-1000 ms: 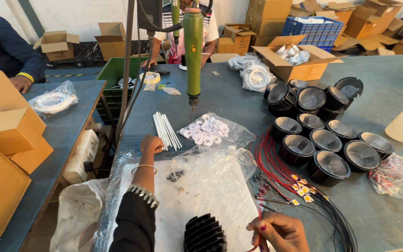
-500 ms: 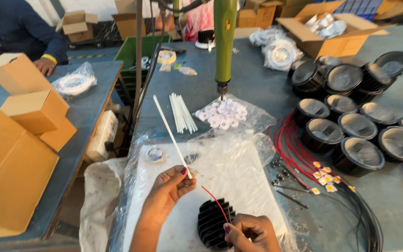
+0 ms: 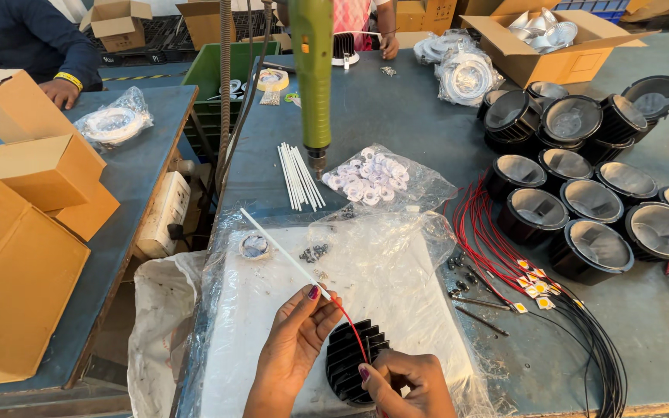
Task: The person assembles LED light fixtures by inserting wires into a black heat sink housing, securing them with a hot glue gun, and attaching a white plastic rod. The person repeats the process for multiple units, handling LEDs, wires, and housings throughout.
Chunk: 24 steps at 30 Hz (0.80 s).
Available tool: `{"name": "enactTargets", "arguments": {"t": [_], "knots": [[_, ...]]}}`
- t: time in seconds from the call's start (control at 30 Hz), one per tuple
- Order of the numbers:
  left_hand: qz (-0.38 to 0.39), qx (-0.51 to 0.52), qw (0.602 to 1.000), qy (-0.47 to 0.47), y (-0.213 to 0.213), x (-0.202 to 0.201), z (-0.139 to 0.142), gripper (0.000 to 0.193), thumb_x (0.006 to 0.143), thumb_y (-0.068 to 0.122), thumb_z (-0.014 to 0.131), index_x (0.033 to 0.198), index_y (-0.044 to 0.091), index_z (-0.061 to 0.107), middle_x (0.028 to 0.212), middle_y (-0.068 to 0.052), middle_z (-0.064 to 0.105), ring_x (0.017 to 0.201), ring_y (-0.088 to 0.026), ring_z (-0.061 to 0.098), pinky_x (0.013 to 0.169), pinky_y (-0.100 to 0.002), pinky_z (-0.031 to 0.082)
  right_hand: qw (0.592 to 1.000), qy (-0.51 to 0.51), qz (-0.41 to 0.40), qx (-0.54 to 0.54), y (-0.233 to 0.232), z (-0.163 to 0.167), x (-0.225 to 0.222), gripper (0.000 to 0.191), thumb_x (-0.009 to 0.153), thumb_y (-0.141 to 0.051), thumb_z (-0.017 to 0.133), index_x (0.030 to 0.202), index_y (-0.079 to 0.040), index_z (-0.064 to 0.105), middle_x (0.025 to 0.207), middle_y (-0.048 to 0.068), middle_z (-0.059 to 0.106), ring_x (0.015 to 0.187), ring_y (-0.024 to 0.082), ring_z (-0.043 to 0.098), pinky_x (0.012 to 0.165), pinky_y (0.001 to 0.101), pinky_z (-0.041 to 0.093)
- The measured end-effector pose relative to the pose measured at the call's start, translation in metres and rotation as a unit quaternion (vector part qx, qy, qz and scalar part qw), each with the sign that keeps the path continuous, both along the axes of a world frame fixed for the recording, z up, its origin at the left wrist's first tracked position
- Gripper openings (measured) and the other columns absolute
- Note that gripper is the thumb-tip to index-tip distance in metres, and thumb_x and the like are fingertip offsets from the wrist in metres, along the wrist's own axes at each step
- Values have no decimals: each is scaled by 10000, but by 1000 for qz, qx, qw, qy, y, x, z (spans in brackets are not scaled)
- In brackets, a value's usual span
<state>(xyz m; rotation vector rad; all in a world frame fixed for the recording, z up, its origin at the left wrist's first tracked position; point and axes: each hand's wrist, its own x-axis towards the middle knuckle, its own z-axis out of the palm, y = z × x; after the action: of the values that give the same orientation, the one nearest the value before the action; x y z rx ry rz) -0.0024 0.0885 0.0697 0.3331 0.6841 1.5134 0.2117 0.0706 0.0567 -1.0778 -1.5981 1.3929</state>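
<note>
White plastic sleeving tube [image 3: 284, 254] is pinched between the thumb and fingertips of the left hand [image 3: 297, 340], its free end slanting up toward ten o'clock across a clear plastic sheet [image 3: 396, 263] spread over a white pad. A red wire [image 3: 350, 329] comes out of the tube's lower end at the fingertips and runs toward five o'clock, down to the right hand [image 3: 408, 383], whose fingers are closed on it at the edge of a black finned heat sink [image 3: 350, 360] lying at six o'clock, between the two hands. At twelve o'clock from the hands a green electric screwdriver [image 3: 311, 73] hangs tip-down. Just at its nine o'clock lies a bundle of spare white tubes [image 3: 297, 174], and at its three o'clock a bag of small white rings [image 3: 373, 178]. Small screws [image 3: 313, 251] sit on the sheet near the held tube. At two o'clock stand rows of black downlight housings [image 3: 582, 201]; a sheaf of red and black leads [image 3: 520, 271] curves at three o'clock. Cardboard boxes [image 3: 32, 201] fill the neighbouring table at nine o'clock, where another person's hand [image 3: 60, 91] rests.
</note>
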Motion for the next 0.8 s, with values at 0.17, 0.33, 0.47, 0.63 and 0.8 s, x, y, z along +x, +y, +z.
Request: {"name": "enactTargets", "arguments": {"t": [0.17, 0.33, 0.47, 0.63, 0.8], "knots": [[-14, 16, 1000, -5, 0, 3, 2, 248, 920, 218, 686, 998, -15, 650, 930, -144, 707, 923, -205, 714, 852, -310, 613, 999, 0, 9, 37, 3, -7, 0, 360, 859, -159, 753, 550, -13, 638, 471, 24, 596, 416, 43, 481, 413, 249, 332], [-42, 63, 997, 35, -7, 8, 2, 230, 935, 192, 673, 998, -28, 652, 887, -146, 714, 897, -199, 730, 841, -323, 612, 996, 26, 52, -63, 1, -2, 2, 331, 889, -173, 735, 622, 17, 688, 462, 45, 599, 389, 89, 560, 395, 254, 383], [-77, 46, 992, 88, -14, 12, 2, 169, 923, 149, 691, 970, -7, 644, 874, -164, 734, 844, -205, 739, 820, -320, 608, 976, 102, 112, -155, 3, 7, 6, 344, 937, -225, 715, 696, 18, 682, 469, 36, 547, 384, 101, 527, 393, 249, 392], [-103, 41, 986, 124, -20, 20, 2, 166, 909, 144, 710, 923, -17, 672, 836, -156, 734, 807, -197, 743, 805, -336, 622, 959, 147, 154, -185, 0, 14, 12, 375, 972, -254, 708, 720, 21, 677, 516, 31, 552, 404, 83, 502, 396, 240, 388], [-127, 32, 981, 144, -25, 25, 4, 171, 881, 136, 725, 945, -20, 695, 832, -150, 757, 767, -197, 734, 736, -322, 599, 948, 180, 179, -189, 2, 6, 17, 343, 990, -221, 686, 735, 5, 651, 615, 49, 625, 434, 80, 518, 411, 237, 409]]}}
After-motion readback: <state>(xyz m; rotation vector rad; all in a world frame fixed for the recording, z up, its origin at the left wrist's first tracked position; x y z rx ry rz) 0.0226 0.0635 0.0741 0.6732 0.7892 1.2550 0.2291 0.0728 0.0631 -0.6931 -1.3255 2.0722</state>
